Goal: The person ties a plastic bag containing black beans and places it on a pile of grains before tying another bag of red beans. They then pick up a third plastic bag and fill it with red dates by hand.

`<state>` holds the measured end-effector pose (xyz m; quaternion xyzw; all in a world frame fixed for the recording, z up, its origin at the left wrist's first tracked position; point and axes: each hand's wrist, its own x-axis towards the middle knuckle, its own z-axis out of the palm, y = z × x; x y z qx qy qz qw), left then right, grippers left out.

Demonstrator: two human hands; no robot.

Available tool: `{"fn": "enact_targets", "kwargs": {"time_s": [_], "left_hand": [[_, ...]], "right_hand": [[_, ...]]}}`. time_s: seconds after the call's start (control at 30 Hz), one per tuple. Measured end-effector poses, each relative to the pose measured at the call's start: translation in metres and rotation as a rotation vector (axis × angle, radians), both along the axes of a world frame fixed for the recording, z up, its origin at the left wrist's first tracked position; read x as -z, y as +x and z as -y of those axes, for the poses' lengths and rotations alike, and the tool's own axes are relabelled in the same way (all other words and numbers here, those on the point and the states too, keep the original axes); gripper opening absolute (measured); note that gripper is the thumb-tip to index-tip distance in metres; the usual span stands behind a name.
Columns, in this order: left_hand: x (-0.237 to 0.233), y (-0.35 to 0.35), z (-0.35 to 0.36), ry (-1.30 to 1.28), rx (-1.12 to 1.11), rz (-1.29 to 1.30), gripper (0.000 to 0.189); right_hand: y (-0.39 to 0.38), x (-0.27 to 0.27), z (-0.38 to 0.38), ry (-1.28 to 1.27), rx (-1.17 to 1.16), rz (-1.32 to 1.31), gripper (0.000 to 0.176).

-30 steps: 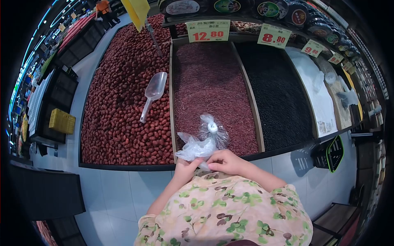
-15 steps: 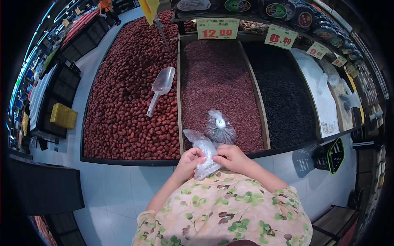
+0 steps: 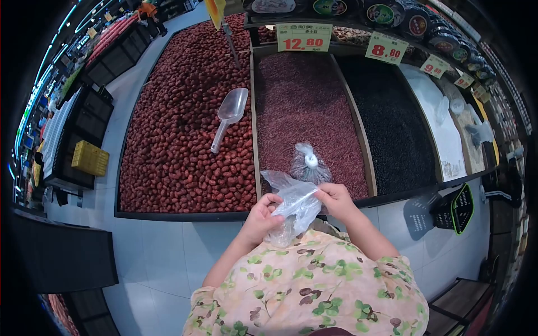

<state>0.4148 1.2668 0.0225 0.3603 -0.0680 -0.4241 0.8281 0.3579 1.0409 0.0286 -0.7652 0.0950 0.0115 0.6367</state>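
Note:
A thin, clear plastic bag [image 3: 297,203] is stretched between my two hands, in front of my body. My left hand [image 3: 262,219] pinches its left side between thumb and fingers. My right hand [image 3: 338,200] grips the bag's right upper edge. Just beyond, a knotted plastic bag [image 3: 310,163] with dark contents rests on the small red beans [image 3: 302,112]. A clear plastic scoop [image 3: 232,106] lies on the red dates [image 3: 185,140] to the left, its handle toward me.
Black beans [image 3: 386,123] and a white-covered bin [image 3: 434,117] lie to the right of the red beans. Price signs [image 3: 304,38] line the back. A black basket with a green rim [image 3: 460,210] stands on the floor at right. A yellow crate [image 3: 89,158] is at left.
My hands have moved apart, the right one outward and up, and the plastic bag between them is spread wider. The view has shifted slightly.

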Motion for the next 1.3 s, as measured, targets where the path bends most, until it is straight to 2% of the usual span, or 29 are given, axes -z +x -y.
{"fn": "enact_targets", "kwargs": {"time_s": [0.03, 0.07, 0.1, 0.13, 0.17, 0.23, 0.27, 0.3, 0.37, 0.4, 0.47, 0.5, 0.57, 0.63, 0.7, 0.73, 0.77, 0.83, 0.87, 0.93, 0.97, 1.0, 1.03, 1.1, 1.13, 1.17, 1.2, 1.23, 1.3], "left_hand": [[-0.005, -0.002, 0.001, 0.133, 0.036, 0.201, 0.042], [-0.007, -0.003, 0.001, 0.265, 0.072, 0.403, 0.044], [-0.005, -0.004, -0.001, 0.265, 0.073, 0.403, 0.044], [0.0, -0.004, -0.004, 0.328, 0.085, 0.393, 0.041], [0.006, -0.004, -0.006, 0.391, 0.097, 0.382, 0.038], [0.02, 0.0, -0.013, 0.458, 0.118, 0.343, 0.031], [0.025, 0.001, -0.016, 0.523, 0.137, 0.303, 0.026], [0.029, 0.001, -0.018, 0.523, 0.138, 0.304, 0.026], [0.028, 0.001, -0.017, 0.433, 0.02, 0.483, 0.019], [0.026, -0.001, -0.018, 0.433, 0.019, 0.482, 0.019], [0.01, -0.002, -0.017, 0.211, -0.095, 0.09, 0.022], [0.013, 0.001, -0.018, 0.211, -0.095, 0.089, 0.022], [0.016, 0.011, -0.02, -0.034, -0.19, -0.061, 0.026], [0.017, 0.015, -0.021, 0.006, -0.187, -0.081, 0.029], [0.02, 0.019, -0.021, -0.022, -0.23, -0.351, 0.028], [0.024, 0.019, -0.02, -0.021, -0.227, -0.353, 0.028], [0.028, 0.019, -0.02, -0.028, -0.22, -0.39, 0.029], [0.034, 0.017, -0.017, -0.036, -0.211, -0.433, 0.03], [0.035, 0.015, -0.014, 0.013, -0.198, -0.444, 0.029], [0.038, 0.014, -0.012, 0.063, -0.18, -0.451, 0.027], [0.04, 0.014, -0.013, 0.068, -0.151, -0.364, 0.025], [0.04, 0.014, -0.013, 0.072, -0.121, -0.279, 0.024], [0.039, 0.014, -0.016, 0.075, -0.117, -0.283, 0.024], [0.032, 0.015, -0.023, 0.09, 0.062, -0.057, 0.032], [0.031, 0.013, -0.023, 0.091, 0.065, -0.057, 0.032], [0.03, 0.009, -0.022, 0.186, 0.092, 0.103, 0.04], [0.029, 0.006, -0.022, 0.28, 0.117, 0.264, 0.048], [0.03, 0.004, -0.021, 0.282, 0.114, 0.264, 0.048], [0.034, -0.001, -0.02, 0.586, 0.15, 0.616, 0.06]], "right_hand": [[0.003, 0.007, 0.003, 0.13, 0.028, 0.104, 0.018], [0.004, 0.011, 0.006, 0.449, 0.095, 0.06, 0.017], [0.005, 0.015, 0.009, 0.767, 0.161, 0.014, 0.017], [0.009, 0.015, 0.011, 0.893, 0.162, 0.059, 0.02], [0.01, 0.015, 0.01, 0.893, 0.161, 0.06, 0.02], [0.01, 0.012, 0.005, 1.175, 0.258, -0.034, 0.023], [0.01, 0.018, 0.005, 1.27, 0.217, -0.055, 0.026], [0.01, 0.021, 0.003, 1.269, 0.217, -0.053, 0.026], [0.009, 0.025, -0.004, 1.336, 0.235, -0.137, 0.024], [0.008, 0.028, -0.005, 1.293, 0.214, -0.09, 0.022], [0.008, 0.025, -0.004, 1.18, 0.253, -0.065, 0.02], [0.008, 0.023, -0.003, 1.066, 0.29, -0.037, 0.018], [0.006, 0.018, -0.001, 1.05, 0.229, -0.054, 0.019], [0.003, 0.019, 0.003, 1.035, 0.172, -0.071, 0.019], [-0.003, 0.028, 0.008, 0.882, 0.031, -0.121, 0.017], [-0.006, 0.027, 0.009, 0.769, -0.088, -0.049, 0.027], [-0.01, 0.026, 0.007, 0.77, -0.085, -0.05, 0.027], [-0.018, 0.012, 0.0, -0.309, -0.253, 0.123, 0.044], [-0.017, -0.011, -0.006, -0.454, -0.31, -0.19, 0.048], [-0.018, 0.017, -0.004, -0.447, -0.253, -0.202, 0.042], [-0.017, 0.03, -0.003, -0.439, -0.201, -0.213, 0.037], [-0.018, 0.038, 0.001, -0.345, -0.062, -0.168, 0.025], [-0.019, 0.045, 0.006, -0.343, -0.059, -0.172, 0.025], [-0.016, 0.058, 0.02, -0.09, 0.207, -0.117, 0.018], [-0.013, 0.054, 0.023, 0.212, 0.244, -0.142, 0.014], [-0.011, 0.05, 0.023, 0.212, 0.244, -0.141, 0.014], [-0.009, 0.045, 0.023, 0.588, 0.329, -0.148, 0.014], [-0.007, 0.039, 0.02, 0.966, 0.408, -0.152, 0.014], [-0.001, 0.042, 0.016, 1.031, 0.389, -0.129, 0.017]]}}
